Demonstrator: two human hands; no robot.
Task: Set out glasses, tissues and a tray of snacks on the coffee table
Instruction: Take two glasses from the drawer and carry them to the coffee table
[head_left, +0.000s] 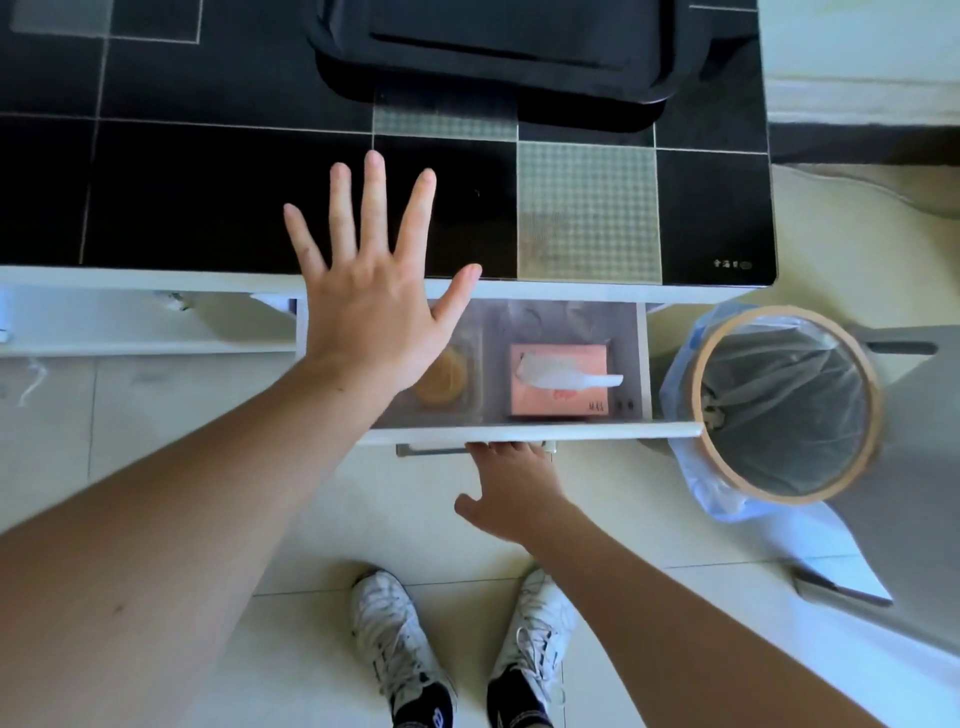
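We have the drawer pulled out under the counter's near edge, our right hand hooked with curled fingers on the handle below its front. Our left hand hovers spread wide and empty above the drawer's left side. The pink tissue box lies flat inside, toward the right; the black tray waits at the counter's far edge. Best approach, we reckon: hold the drawer steady, then grip the box by its sides, not the loose tissue.

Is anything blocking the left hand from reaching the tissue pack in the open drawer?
Nothing visible does. The left hand hovers spread over the drawer's left part; the pink tissue pack lies uncovered to its right. The right hand is at the drawer's handle.
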